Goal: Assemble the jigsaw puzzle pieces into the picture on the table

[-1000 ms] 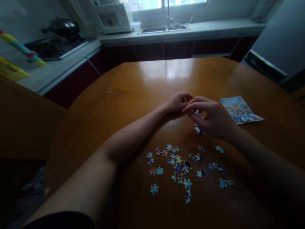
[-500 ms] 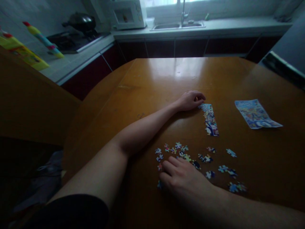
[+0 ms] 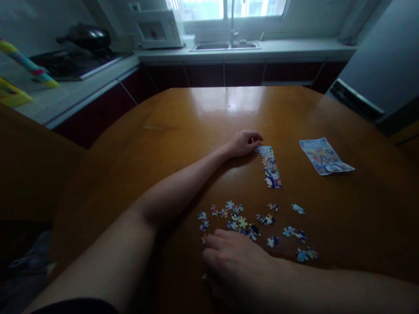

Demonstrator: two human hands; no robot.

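My left hand (image 3: pixel 245 143) reaches across the wooden table, fingers curled together at the upper left corner of a partly joined jigsaw puzzle (image 3: pixel 271 168). Whatever its fingertips pinch is too small to make out. The joined part is a narrow upright strip, its left edge jagged. Low in the view, my right hand (image 3: pixel 232 259) bends down over the near left side of some loose jigsaw pieces (image 3: pixel 242 221). Its fingers are curled and close together, with the tips hidden below the hand. A red piece (image 3: pixel 204 238) shows just beside its knuckles.
A creased picture sheet (image 3: pixel 325 156) lies on the table (image 3: pixel 203 113) right of the strip. More loose pieces (image 3: pixel 301 254) are scattered right of my right hand. Behind stand a counter with a sink (image 3: pixel 225 46), a microwave (image 3: pixel 159 29) and a wok (image 3: pixel 87 37) on a stove.
The camera view has shifted, so everything on the table appears further left. My right hand has drawn slightly nearer to me, uncovering more pieces. My left hand stays at the strip's corner.
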